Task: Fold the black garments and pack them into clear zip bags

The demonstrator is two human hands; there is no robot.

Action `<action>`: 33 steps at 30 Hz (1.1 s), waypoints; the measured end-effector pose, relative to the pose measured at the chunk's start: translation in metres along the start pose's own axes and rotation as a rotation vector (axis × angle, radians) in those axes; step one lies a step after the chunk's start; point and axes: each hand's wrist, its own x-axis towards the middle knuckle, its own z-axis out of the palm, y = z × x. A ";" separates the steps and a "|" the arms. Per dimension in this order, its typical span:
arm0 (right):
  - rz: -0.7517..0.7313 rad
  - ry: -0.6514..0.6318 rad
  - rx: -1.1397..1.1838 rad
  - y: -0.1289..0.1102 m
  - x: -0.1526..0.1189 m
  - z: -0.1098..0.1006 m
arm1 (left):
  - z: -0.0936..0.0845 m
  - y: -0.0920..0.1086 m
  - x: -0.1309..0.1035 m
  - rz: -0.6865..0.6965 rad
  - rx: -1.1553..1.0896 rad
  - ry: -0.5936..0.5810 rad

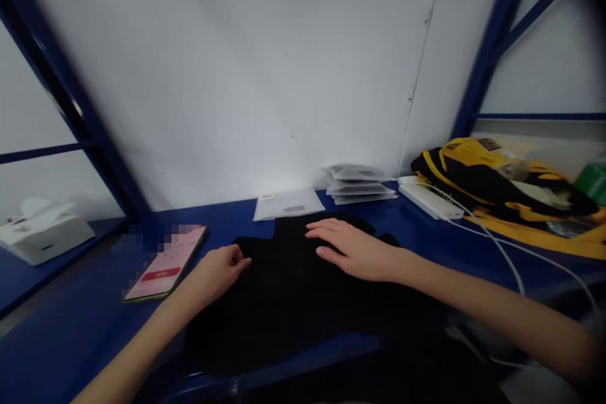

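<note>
A black cloth (pixel 284 303), perhaps a garment, lies spread on the blue table (pixel 61 341), hanging toward the near edge. My left hand (pixel 222 271) is at its left side, fingers curled and thumb against them, closed on the cloth's edge. Flat across the upper middle of the cloth rests my right hand (pixel 348 249), palm down with its fingers stretched out and a little apart. Folds in the dark fabric are hard to make out.
Left of the cloth lies a phone (pixel 168 262); a tissue box (pixel 47 233) stands farther left. Behind are a flat clear packet (pixel 288 204) and a stack of packets (pixel 360 186). At right sit a white power bank (pixel 428 199) with cables and a black-yellow bag (pixel 511 183).
</note>
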 end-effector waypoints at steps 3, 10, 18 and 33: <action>-0.048 -0.049 0.038 -0.007 0.019 0.008 | 0.002 -0.003 0.002 0.003 0.005 0.002; -0.094 -0.241 0.053 -0.006 0.037 0.044 | -0.001 -0.012 0.000 -0.045 0.136 0.098; -0.047 -0.267 0.078 -0.001 0.033 0.056 | -0.016 -0.009 -0.022 -0.076 0.349 0.384; -0.078 -0.294 0.146 -0.002 0.027 0.039 | 0.014 0.013 -0.078 0.179 0.656 0.225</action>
